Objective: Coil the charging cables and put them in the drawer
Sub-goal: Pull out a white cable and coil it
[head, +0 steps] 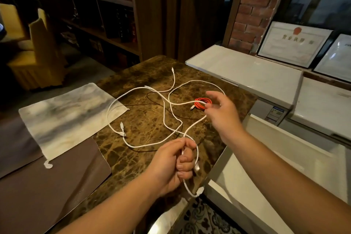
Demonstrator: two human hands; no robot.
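Note:
Several white charging cables [163,112] lie tangled in loose loops on the brown marble table [144,74]. My left hand [173,165] grips one end of a white cable near the table's front edge; a loop of it hangs below the fist with a plug [200,191] dangling. My right hand [221,112] is further back, fingers pinching the same white cable where it runs past a coiled orange cable [201,101] lying on the table. A thin dark cable [152,94] also runs under the white ones. An open white drawer [245,182] is at the lower right.
A pale cloth [64,116] lies on the left of the table over a brown mat [47,186]. White cabinets [247,70] stand at the right with framed certificates [292,43] behind. Dark shelves and a yellow chair [38,53] are at the back left.

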